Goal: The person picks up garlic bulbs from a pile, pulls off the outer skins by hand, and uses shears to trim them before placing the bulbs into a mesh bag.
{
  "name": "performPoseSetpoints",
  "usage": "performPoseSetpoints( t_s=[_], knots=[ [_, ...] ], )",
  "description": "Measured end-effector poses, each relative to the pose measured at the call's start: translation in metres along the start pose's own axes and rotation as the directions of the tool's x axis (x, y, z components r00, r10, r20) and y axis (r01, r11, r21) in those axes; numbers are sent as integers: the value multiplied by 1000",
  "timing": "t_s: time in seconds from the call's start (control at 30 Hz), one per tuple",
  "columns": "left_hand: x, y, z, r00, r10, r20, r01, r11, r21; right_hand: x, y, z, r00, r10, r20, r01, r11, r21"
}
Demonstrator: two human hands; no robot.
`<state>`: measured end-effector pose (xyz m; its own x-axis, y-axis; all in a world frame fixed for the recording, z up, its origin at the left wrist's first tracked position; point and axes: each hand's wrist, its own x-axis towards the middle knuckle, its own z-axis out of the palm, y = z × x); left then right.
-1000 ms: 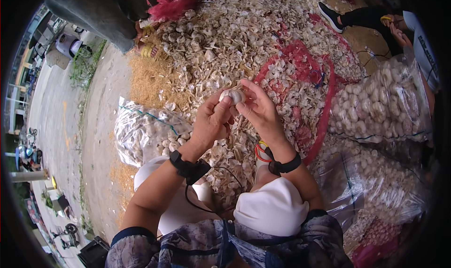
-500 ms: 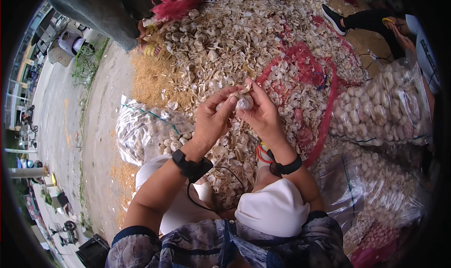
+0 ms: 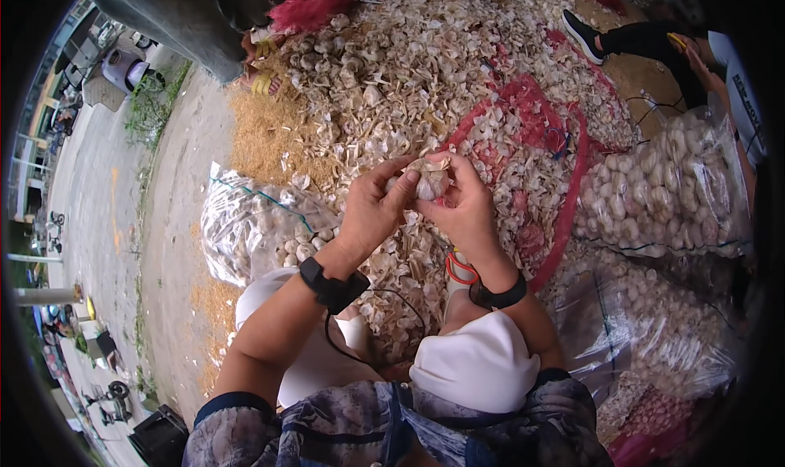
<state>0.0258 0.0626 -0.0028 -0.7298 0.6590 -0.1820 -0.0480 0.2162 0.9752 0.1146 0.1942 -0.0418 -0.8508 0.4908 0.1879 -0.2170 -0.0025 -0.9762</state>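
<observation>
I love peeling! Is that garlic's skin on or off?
Some is on: a papery flap tops the garlic bulb held between left hand and right hand. How much, I cannot tell.

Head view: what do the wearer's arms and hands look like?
The left hand and right hand are gloveless. A black wristband circles each wrist; the left one carries a boxy black module with a cable. The short sleeves are patterned blue-grey with navy cuffs.

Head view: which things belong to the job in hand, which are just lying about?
Likely the job:
garlic bulb, held by left hand and right hand
loose garlic skins beneath
clear bag of bulbs, left

Likely just about:
red mesh amid the skins
pale purple scooter, far left
</observation>
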Motion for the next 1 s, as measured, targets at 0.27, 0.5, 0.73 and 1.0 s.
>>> performPoseSetpoints(
  t_s=[0.27,0.5,0.73,1.0],
  knots=[
    [0,-1,4,996,86,-28,-85,995,48,2,-5,-4,993,-90,-81,67,965,-256],
    [2,5,-7,986,-151,76,160,978,-132,2,-17,-6,991,-124,48,131,974,-187],
    [5,12,-17,964,-209,166,245,940,-236,1,-17,-19,961,171,216,-221,946,236],
    [8,12,-23,944,-263,197,309,915,-258,3,-22,-21,951,219,218,-296,849,438]
  ],
)
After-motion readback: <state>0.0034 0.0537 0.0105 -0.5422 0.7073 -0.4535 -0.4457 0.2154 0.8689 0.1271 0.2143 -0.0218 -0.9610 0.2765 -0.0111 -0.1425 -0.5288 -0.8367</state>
